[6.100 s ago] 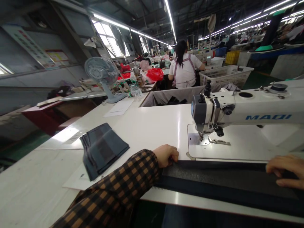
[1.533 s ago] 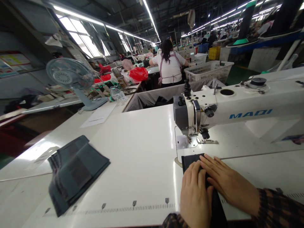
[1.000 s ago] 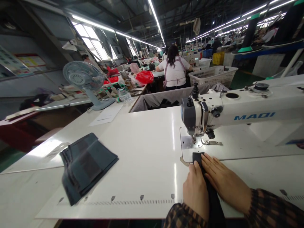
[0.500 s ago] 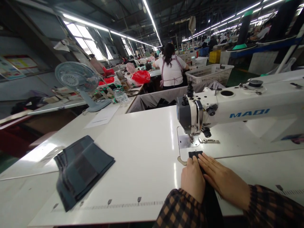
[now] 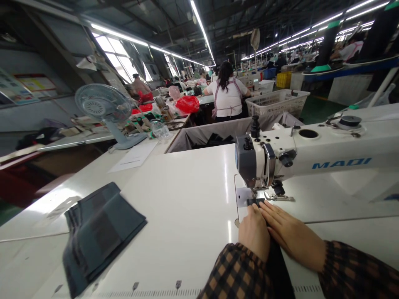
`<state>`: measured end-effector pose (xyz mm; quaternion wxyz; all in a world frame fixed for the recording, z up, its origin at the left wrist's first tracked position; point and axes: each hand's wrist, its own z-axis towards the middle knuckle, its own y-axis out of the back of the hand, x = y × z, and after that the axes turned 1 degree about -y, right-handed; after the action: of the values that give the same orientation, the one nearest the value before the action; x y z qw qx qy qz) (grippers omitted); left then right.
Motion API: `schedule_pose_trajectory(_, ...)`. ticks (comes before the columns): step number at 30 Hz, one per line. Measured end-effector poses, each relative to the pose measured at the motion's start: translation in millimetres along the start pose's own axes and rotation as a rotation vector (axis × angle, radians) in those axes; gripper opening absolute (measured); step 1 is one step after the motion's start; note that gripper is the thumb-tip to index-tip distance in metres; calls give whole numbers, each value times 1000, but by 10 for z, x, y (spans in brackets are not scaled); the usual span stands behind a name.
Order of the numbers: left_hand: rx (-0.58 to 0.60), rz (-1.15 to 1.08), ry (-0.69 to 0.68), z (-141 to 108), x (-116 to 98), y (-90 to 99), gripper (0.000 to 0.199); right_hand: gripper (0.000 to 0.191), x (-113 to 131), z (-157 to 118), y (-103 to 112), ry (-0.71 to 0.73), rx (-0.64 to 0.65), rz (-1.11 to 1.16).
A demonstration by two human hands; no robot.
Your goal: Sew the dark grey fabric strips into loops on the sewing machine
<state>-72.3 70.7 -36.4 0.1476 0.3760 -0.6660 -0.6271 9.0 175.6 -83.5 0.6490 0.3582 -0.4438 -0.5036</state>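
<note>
A strip of black cloth [image 5: 278, 270] runs from the table's front edge up to the sewing machine [image 5: 307, 151], its far end at the presser foot [image 5: 254, 193]. My left hand [image 5: 254, 230] is closed on the strip just in front of the needle plate [image 5: 243, 196], fingers bent down onto it. Beside it, my right hand [image 5: 294, 236] lies flat, fingers stretched forward with their tips on the cloth's right edge. Whether the cloth is under the foot is hard to see, since my fingers cover part of it.
Folded dark blue-grey cloth pieces [image 5: 102, 232] lie on the left of the white table [image 5: 187, 207]. Farther back are a sheet of paper [image 5: 132, 158], a fan [image 5: 104, 108] and a cloth-lined bin [image 5: 187, 139] with dark pieces. A co-worker [image 5: 229, 95] sits beyond, near a white basket [image 5: 277, 104].
Both hands have moved forward with the black cloth, whose far end now reaches the presser foot. The view has also shifted slightly.
</note>
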Motion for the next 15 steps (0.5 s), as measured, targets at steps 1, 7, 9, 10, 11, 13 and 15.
schedule_pose_trajectory(1,16,-1,-5,36,8,12,36,47,-19,26,-6,-1,-1,-12)
schedule_pose_trajectory(7,58,-14,-45,150,34,27,41,47,-87,83,-27,10,17,-81)
schedule_pose_trajectory(9,53,-15,-55,167,38,18,43,47,-107,88,-34,16,15,-103)
schedule_pose_trajectory(10,48,-15,-61,174,40,14,44,46,-117,90,-35,18,13,-114)
schedule_pose_trajectory(11,45,-15,-66,180,42,10,44,46,-126,93,-35,20,13,-126)
schedule_pose_trajectory(13,41,-15,-69,189,45,8,44,46,-141,99,-31,30,23,-152)
schedule_pose_trajectory(15,40,-13,-68,197,45,11,43,45,-151,108,-24,42,26,-173)
